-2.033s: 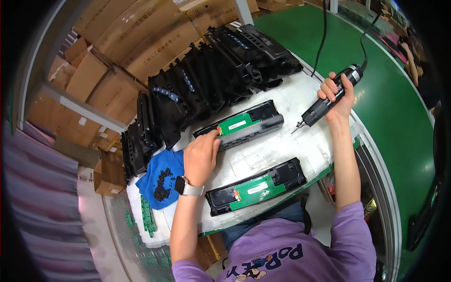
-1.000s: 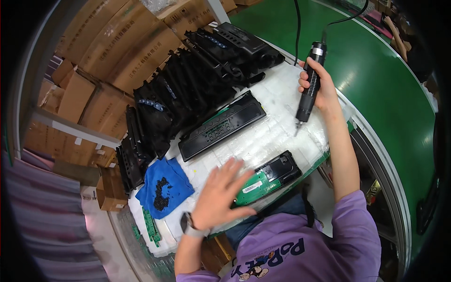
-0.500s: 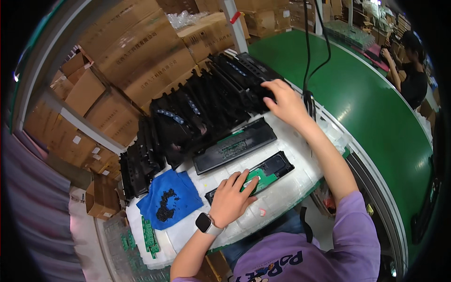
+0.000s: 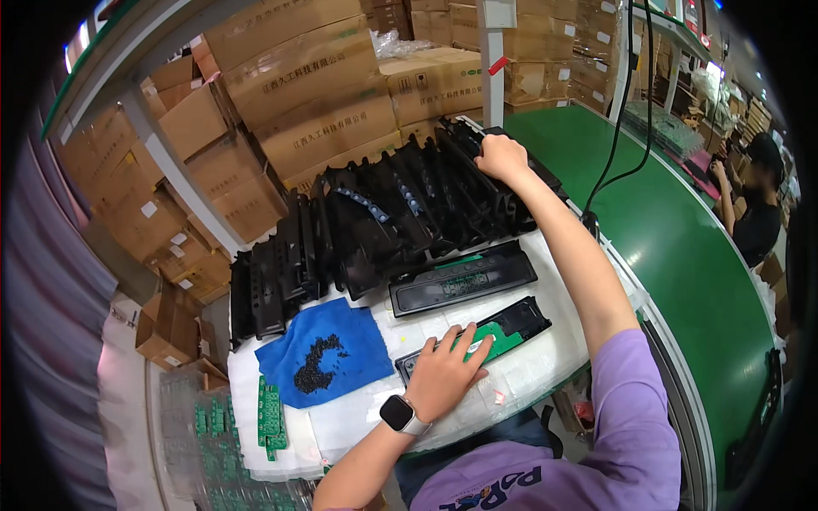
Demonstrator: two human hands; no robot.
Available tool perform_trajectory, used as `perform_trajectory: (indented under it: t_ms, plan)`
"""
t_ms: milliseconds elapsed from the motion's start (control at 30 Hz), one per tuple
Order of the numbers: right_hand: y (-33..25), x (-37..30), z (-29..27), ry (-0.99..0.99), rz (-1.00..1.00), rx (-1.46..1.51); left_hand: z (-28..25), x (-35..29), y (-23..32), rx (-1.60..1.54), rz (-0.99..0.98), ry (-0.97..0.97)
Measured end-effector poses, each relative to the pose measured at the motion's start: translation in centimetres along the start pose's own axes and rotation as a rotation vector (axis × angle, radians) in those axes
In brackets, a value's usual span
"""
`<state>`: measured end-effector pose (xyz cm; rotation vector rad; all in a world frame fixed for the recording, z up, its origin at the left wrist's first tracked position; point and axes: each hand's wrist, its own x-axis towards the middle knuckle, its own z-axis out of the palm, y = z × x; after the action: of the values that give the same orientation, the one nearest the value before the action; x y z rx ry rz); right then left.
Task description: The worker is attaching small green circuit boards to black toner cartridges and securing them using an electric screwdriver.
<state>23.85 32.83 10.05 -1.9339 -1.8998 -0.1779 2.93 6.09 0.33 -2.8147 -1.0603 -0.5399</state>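
Observation:
My left hand, wearing a watch, lies with spread fingers on a narrow black plastic housing. A green circuit board sits inside that housing, partly covered by my fingers. My right hand reaches to the far right end of a row of black plastic housings. Its fingers are curled in at their upper edges; what they grip is hidden. Between my hands, another black housing lies flat, with green showing through its openings.
Small black screws are heaped on a blue cloth at the left. Green circuit boards lie near the left table edge. Cables hang at the right beside a green work surface. Cartons stand behind; a person sits far right.
My right hand has moved farther along the housings and its fingers have closed. My left hand stays on the housing with the board. The whole view has shifted.

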Motion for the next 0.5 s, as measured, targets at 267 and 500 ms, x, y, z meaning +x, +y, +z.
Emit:
perform_trajectory:
  t_ms: [267, 500]
  plan:
    - [0.8, 0.6, 1.7, 0.104, -0.070, 0.082, -0.1, -0.2, -1.3, -0.013, 0.031, -0.002]
    - [3.9, 4.5, 4.4, -0.073, 0.004, 0.304, 0.5, 0.0, -1.1, -0.054, 0.010, -0.020]
